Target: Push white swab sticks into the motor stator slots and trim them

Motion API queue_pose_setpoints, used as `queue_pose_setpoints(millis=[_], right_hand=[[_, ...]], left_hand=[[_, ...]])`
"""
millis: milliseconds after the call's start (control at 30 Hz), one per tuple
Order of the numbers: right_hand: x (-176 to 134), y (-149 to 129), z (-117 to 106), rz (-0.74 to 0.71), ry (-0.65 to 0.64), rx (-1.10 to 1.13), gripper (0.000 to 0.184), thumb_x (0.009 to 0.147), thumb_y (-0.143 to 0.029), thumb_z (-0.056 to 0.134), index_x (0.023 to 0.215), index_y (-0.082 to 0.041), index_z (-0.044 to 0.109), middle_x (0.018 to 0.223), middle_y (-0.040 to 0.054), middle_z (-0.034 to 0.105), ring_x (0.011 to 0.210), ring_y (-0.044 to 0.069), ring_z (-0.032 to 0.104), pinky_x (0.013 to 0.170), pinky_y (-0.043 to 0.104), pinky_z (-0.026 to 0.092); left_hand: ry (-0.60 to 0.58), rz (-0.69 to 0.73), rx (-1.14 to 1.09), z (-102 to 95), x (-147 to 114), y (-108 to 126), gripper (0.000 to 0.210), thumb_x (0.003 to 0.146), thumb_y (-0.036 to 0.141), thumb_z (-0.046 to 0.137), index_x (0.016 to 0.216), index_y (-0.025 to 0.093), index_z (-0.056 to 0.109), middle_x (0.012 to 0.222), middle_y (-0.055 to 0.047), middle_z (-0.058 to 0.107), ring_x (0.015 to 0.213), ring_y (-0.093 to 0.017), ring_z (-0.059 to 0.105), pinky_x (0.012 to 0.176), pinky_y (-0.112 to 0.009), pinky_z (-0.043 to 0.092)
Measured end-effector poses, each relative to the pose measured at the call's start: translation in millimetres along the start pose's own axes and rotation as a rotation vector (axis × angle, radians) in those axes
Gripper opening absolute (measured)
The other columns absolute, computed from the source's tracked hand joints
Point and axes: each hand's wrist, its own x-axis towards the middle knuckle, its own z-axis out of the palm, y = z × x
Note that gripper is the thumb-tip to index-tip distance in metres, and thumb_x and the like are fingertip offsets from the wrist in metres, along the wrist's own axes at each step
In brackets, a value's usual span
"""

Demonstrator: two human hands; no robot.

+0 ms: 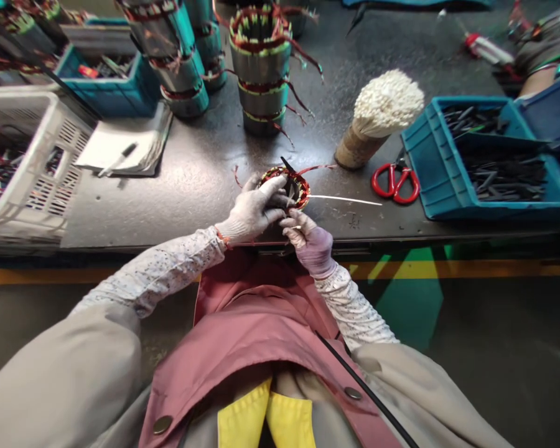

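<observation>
A small motor stator (302,191) with red windings lies on the bench near its front edge. My left hand (254,208), in a whitish glove, rests over its left side with the fingers curled on the rim and into the opening. From the right side of the windings a white tying cord (345,199) sticks out over the bench. Just below the stator my right hand (310,242), also gloved, has thumb and fingers pinched together. A short pale bit of cord shows at those fingertips. Red lead wires (317,168) reach out behind the stator.
Red-handled scissors (395,183) lie right of the stator, beside a teal bin (499,208) of black pieces. A bundle of white cords (387,102) stands in a holder. Stacked stators (264,68) stand behind; a notepad (121,146) and white basket (32,102) are left. Another person's gloved hand (541,46) is far right.
</observation>
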Motion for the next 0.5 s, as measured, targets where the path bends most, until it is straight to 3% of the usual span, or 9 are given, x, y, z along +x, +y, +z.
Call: queue_pose_setpoints(millis=[100,167,300,500], right_hand=[[3.2,-15.1,-2.7,0.118,0.132,0.121,0.017,0.089,-0.035,0.063,0.100,-0.022,0.066,0.091,0.0040,0.074,0.081,0.017,0.072,0.073,0.029,0.062],[6.2,-29.1,-10.7,0.137,0.148,0.107,0.011,0.085,-0.032,0.068,0.084,-0.022,0.068,0.087,0.0037,0.072,0.080,0.017,0.070,0.074,0.030,0.060],[20.8,-45.3,-20.1,0.180,0.078,0.076,0.010,0.079,-0.027,0.072,0.073,-0.020,0.069,0.076,0.0015,0.069,0.070,0.014,0.065,0.069,0.027,0.056],[33.0,-42.3,-13.4,0.368,-0.029,0.056,0.019,0.079,-0.033,0.069,0.069,-0.016,0.069,0.066,0.0008,0.067,0.061,0.013,0.059,0.065,0.025,0.050]], left_hand=[[0.112,0.002,0.013,6.3,-4.3,2.0,0.038,0.092,0.027,0.056,0.129,0.020,0.057,0.123,-0.009,0.068,0.115,-0.020,0.063,0.113,-0.042,0.038],[0.107,0.056,0.063,7.2,-3.8,3.0,0.026,0.095,0.029,0.054,0.117,0.024,0.066,0.113,-0.005,0.073,0.109,-0.019,0.066,0.117,-0.045,0.032],[0.093,0.136,0.079,7.1,-0.4,0.7,0.021,0.096,0.031,0.053,0.105,0.027,0.072,0.101,-0.002,0.077,0.099,-0.015,0.070,0.118,-0.045,0.029],[0.214,0.252,-0.007,12.9,2.0,-6.7,0.019,0.093,0.031,0.057,0.096,0.027,0.075,0.093,-0.002,0.078,0.089,-0.016,0.073,0.112,-0.046,0.035]])
